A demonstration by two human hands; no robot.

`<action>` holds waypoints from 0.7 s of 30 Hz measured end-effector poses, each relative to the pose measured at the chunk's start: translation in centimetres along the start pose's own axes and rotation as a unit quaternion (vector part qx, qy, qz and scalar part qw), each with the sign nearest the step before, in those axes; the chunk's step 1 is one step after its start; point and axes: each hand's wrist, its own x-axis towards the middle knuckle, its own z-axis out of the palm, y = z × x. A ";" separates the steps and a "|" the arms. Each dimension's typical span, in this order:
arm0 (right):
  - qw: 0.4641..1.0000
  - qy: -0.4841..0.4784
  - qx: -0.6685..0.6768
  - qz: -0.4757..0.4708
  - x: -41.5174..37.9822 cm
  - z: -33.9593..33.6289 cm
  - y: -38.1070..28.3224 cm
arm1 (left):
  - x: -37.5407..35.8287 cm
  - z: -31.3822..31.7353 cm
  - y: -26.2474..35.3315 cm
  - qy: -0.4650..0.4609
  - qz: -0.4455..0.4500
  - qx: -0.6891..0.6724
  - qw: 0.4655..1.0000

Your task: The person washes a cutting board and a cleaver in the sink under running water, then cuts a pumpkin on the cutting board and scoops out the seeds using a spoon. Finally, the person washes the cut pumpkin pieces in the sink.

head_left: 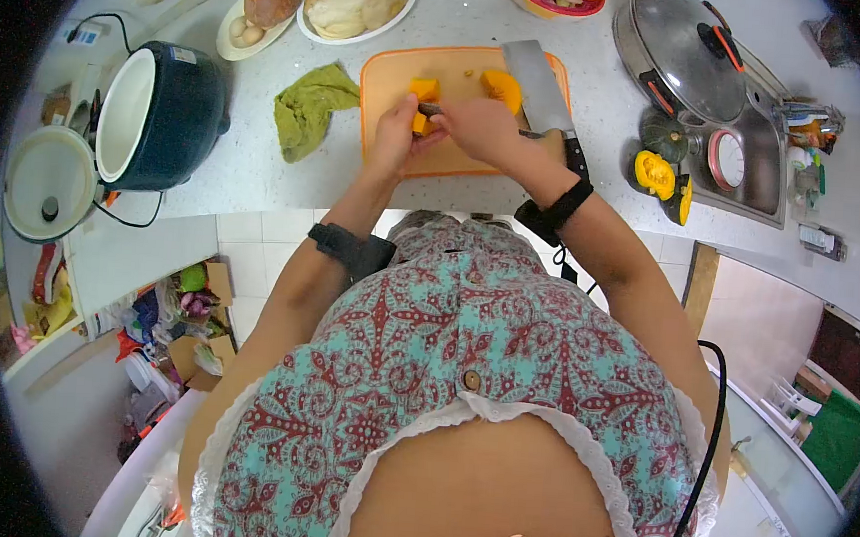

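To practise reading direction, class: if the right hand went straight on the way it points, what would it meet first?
The right hand would probably meet the left hand first, though depth between them is unclear.

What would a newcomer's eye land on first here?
Probably the orange cutting board, where the left hand and right hand meet beside a bright pumpkin wedge, with a broad cleaver at right. Next, the lidded pan by the sink, upper right, and the dark pot at left.
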 end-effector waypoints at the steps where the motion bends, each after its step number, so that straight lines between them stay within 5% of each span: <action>1: 1.000 0.012 -0.005 0.011 0.1 0.4 -0.1 | 0.0 0.3 0.0 0.001 0.001 0.000 1.000; 3: 0.999 0.027 0.002 0.027 0.3 1.2 -0.3 | 0.1 0.8 0.0 0.063 0.024 0.081 0.994; 7: 0.993 0.055 0.045 0.094 1.3 2.0 -1.1 | 1.1 -0.2 -0.7 0.036 0.034 0.116 0.992; 11: 0.988 0.086 0.054 0.117 1.1 2.7 -0.7 | 1.1 1.0 -1.7 0.091 0.057 0.043 0.993; 13: 0.964 0.186 0.173 0.077 0.8 4.3 2.0 | 0.9 1.2 -1.7 0.119 0.068 0.004 0.991; 17: 0.962 0.103 0.207 0.146 0.2 0.8 1.2 | 1.8 -0.4 -1.1 0.088 0.068 0.012 0.994; 21: 0.979 0.035 0.191 0.060 0.1 -1.1 0.0 | 1.8 -0.6 -0.5 0.115 0.020 0.072 0.991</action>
